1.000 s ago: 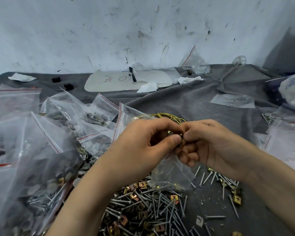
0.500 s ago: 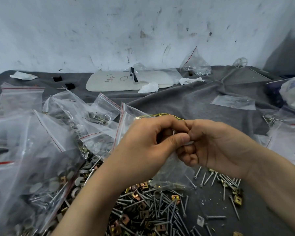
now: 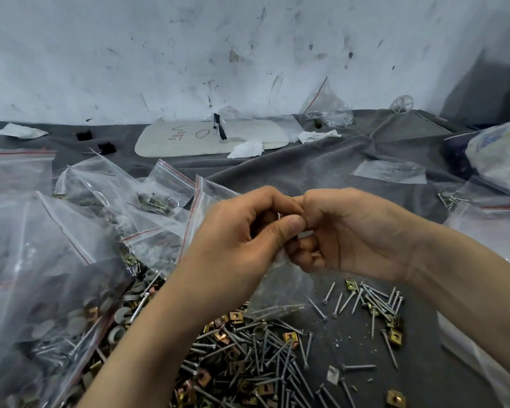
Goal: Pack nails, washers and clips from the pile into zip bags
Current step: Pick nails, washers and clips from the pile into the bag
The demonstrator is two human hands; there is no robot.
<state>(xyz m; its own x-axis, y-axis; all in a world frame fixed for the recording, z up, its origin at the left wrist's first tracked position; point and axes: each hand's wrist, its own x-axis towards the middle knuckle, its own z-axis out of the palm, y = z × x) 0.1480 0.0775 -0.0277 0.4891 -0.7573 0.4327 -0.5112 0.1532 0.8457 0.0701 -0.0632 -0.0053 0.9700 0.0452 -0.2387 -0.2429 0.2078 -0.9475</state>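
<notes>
Against a scuffed wall (image 3: 159, 54), the cloth-covered tabletop (image 3: 321, 172) is strewn with a pile of nails and clips (image 3: 248, 357); above it, a zip bag (image 3: 280, 290) is pinched by the left hand (image 3: 242, 240) and right hand (image 3: 351, 231).

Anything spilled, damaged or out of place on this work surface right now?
Nothing looks damaged. Some nails and clips lie strewn to the right of the main pile, and crumpled tissues sit on the rumpled cloth at the back. The left hand and right hand pinch a zip bag, which fits the task.
</notes>
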